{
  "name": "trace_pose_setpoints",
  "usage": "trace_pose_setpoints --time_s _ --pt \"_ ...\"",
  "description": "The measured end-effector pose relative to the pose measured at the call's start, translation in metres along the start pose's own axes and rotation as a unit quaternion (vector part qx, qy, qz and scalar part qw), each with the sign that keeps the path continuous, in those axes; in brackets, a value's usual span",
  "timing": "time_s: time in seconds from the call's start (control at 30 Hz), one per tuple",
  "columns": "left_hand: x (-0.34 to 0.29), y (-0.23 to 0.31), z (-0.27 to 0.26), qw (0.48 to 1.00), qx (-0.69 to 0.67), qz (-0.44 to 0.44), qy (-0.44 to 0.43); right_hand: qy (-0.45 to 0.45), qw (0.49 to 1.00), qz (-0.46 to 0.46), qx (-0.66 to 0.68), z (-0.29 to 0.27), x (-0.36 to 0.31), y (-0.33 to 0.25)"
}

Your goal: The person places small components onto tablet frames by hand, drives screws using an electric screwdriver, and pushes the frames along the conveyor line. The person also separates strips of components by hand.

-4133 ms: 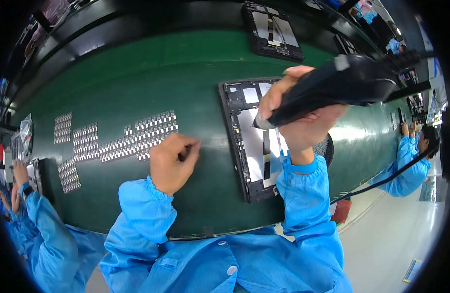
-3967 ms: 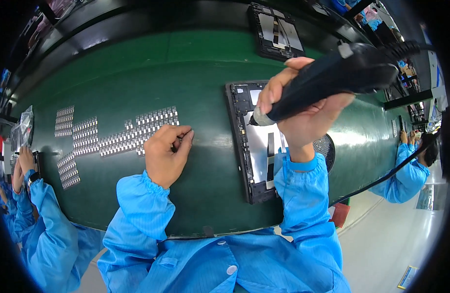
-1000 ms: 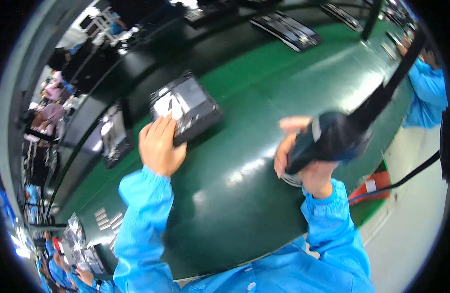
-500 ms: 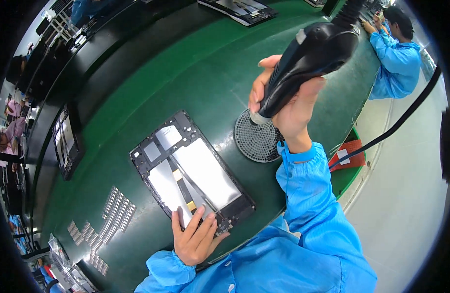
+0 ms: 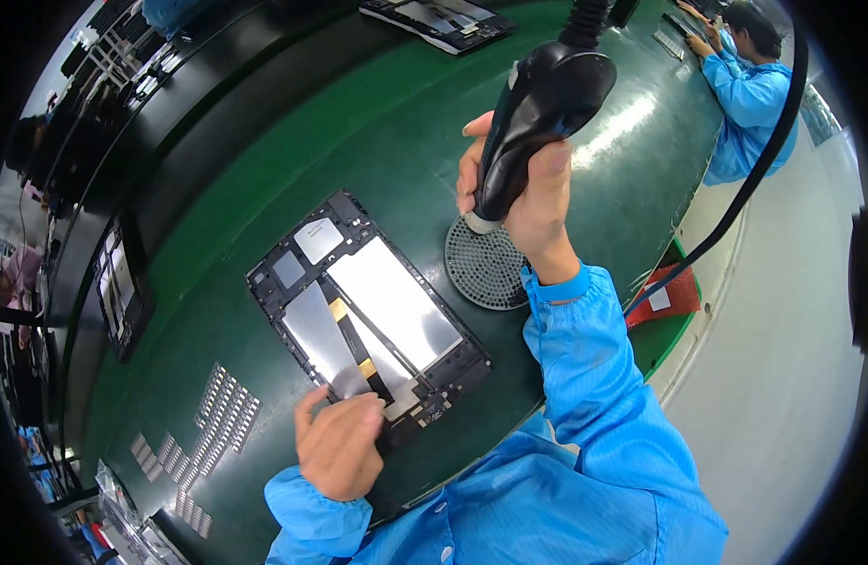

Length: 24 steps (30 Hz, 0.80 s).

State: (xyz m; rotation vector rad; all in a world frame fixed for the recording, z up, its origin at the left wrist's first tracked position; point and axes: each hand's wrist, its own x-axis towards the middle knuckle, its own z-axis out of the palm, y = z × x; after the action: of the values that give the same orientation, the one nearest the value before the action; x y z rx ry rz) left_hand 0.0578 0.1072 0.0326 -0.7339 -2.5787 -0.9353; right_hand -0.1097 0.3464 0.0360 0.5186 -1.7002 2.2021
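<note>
My right hand [image 5: 538, 202] is wrapped round a black electric screwdriver [image 5: 542, 108], its thick ribbed lead rising from the top. Its pale nose points down over a round grey screw tray [image 5: 486, 268] full of small holes; the bit itself cannot be made out. To the left, an opened tablet [image 5: 396, 306] lies flat and slanted, showing silver panels, a black frame and a dark flex cable [image 5: 354, 344] with gold patches. My left hand [image 5: 340, 443] is at the tablet's near left corner, fingers loosely bent and slightly apart, holding nothing that I can see.
Rows of small metal pieces [image 5: 229, 407] lie on the green bench [image 5: 199, 311] at left. Other opened tablets stand at the far left [image 5: 121, 282] and far edge [image 5: 439, 21]. A black cable [image 5: 735, 217] hangs at right, above a green bin [image 5: 669, 339]. A co-worker [image 5: 749, 104] sits beyond.
My left hand has come off the tablet's near end and shifted left, its fingers now bent. My right hand with the screwdriver has moved a little left in the picture.
</note>
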Motion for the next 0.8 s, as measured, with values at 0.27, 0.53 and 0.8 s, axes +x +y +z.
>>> trace_pose_setpoints --time_s 0.27,0.53,0.8 --pt "-0.004 -0.015 -0.01 0.981 -0.006 -0.147 0.125 -0.004 0.999 0.01 -0.044 -0.003 0.002 -0.001" --pt "-0.034 -0.037 -0.013 0.941 -0.034 -0.287 0.178 0.011 0.999 -0.014 0.049 -0.002 0.002 0.015" --pt "-0.028 -0.064 -0.014 0.817 -0.369 -0.403 0.188 -0.09 0.99 -0.078 0.07 0.01 0.003 -0.021"
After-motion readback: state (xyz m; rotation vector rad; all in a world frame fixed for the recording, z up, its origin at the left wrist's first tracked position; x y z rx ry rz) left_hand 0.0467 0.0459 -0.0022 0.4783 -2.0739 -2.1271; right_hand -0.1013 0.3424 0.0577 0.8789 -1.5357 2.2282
